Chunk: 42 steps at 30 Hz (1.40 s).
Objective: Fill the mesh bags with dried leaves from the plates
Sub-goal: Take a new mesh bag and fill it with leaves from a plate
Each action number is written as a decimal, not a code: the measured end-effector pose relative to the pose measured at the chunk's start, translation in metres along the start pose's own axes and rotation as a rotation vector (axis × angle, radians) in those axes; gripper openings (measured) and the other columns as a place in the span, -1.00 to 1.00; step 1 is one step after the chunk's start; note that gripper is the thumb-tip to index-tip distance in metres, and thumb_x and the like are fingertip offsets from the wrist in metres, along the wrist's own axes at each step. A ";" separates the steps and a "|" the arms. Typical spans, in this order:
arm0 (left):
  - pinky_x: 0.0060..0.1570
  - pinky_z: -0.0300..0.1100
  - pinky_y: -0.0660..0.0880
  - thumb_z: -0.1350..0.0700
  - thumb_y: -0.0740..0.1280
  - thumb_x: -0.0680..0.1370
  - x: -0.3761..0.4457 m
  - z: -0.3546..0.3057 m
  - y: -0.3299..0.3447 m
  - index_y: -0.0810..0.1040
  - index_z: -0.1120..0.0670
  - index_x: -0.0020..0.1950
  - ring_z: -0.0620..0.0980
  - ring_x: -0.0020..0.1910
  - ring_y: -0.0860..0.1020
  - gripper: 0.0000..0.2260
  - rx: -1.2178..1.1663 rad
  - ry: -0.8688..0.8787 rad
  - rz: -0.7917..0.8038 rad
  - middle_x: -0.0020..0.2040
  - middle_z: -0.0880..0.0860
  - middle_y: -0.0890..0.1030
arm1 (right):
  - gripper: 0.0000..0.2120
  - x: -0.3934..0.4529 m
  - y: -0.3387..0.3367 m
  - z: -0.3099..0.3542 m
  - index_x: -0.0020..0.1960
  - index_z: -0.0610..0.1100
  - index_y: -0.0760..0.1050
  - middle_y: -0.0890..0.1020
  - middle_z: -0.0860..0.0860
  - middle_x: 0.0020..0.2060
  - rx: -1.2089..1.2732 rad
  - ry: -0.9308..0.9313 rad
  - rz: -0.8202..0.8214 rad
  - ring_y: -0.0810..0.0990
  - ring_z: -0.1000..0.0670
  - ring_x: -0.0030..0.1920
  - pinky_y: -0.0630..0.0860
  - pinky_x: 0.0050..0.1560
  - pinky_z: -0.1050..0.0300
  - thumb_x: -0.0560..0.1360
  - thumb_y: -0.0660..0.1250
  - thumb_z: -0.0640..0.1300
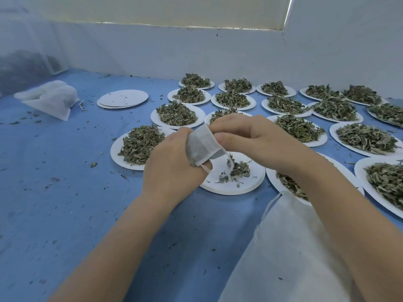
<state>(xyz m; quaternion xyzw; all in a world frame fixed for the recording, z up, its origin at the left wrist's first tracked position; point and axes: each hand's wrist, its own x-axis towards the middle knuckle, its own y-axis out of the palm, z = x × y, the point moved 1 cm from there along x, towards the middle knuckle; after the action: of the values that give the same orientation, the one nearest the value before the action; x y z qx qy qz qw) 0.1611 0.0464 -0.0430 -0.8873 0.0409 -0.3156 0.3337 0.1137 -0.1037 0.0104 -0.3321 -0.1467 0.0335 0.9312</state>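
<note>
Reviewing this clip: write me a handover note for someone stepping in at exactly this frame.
Left hand grips the small mesh bag, already holding leaves; right hand pinches its top edge.
The bag is held above the nearly emptied plate, where a few leaves remain.
Done: filled bags lie far left beside a stack of emptied plates.
Left: many heaped plates across the blue table need bagging. A large white cloth bag lies near right.
</note>
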 end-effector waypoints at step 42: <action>-0.46 -0.23 0.20 -0.08 0.44 0.31 0.011 0.020 -0.018 0.42 -0.01 -0.16 -0.21 -0.32 0.39 -0.72 0.052 -0.174 -0.032 -0.35 -0.11 0.44 | -0.31 0.016 0.028 -0.043 0.31 0.23 0.42 0.46 0.20 0.31 -0.730 0.102 0.363 0.47 0.07 0.16 0.43 -0.01 0.20 0.44 0.08 -0.45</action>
<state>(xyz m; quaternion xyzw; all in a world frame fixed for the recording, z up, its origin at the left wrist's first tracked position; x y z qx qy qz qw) 0.1795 0.0685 -0.0380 -0.9029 -0.0105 -0.2436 0.3541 0.1427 -0.1057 -0.0344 -0.6625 -0.0415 0.1262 0.7372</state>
